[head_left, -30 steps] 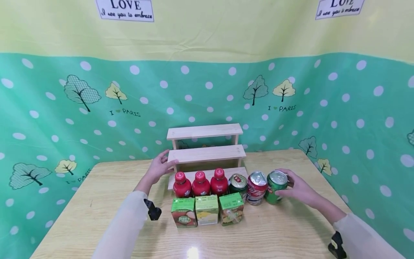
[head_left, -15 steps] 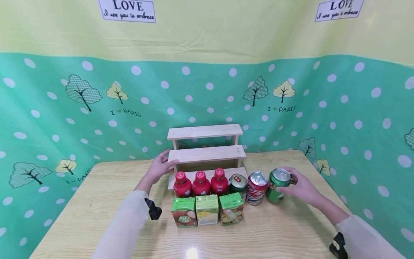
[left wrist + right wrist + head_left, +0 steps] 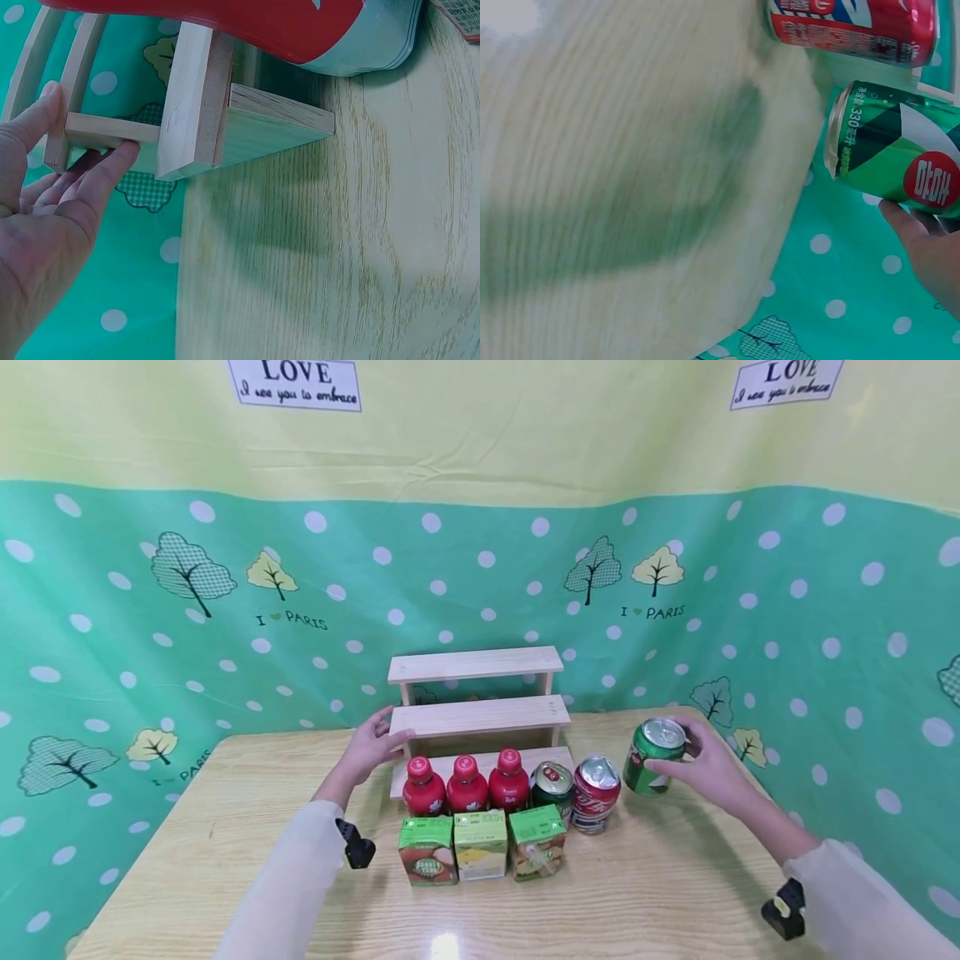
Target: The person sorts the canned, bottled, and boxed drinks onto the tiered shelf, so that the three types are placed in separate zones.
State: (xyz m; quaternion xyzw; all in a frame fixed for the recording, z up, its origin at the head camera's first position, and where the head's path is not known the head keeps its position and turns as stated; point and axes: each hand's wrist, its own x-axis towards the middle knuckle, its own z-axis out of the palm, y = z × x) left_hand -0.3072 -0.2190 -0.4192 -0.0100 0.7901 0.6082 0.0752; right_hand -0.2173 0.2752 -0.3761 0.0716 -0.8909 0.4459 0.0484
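My right hand (image 3: 708, 768) grips a green soda can (image 3: 651, 764) round its side, upright and apart from the other cans. In the right wrist view, the green can (image 3: 900, 146) shows its bottom rim, held off the table. My left hand (image 3: 369, 747) holds the left end of a three-tier wooden shelf (image 3: 480, 717) at its middle board. The left wrist view has the left hand's (image 3: 60, 202) thumb on one side of the board and fingers on the other. A red cola can (image 3: 596, 793) and a dark green can (image 3: 552, 787) stand right of several drinks.
Three red bottles (image 3: 467, 787) stand in a row before the shelf's lowest board. In front of them are three juice boxes (image 3: 480, 846). All stand on a wood-grain table (image 3: 262, 827), with a green dotted cloth (image 3: 480, 577) hanging behind and at the sides.
The green can has risen from beside the red cola can and moved back and slightly right in my right hand. My left hand has stayed on the shelf.
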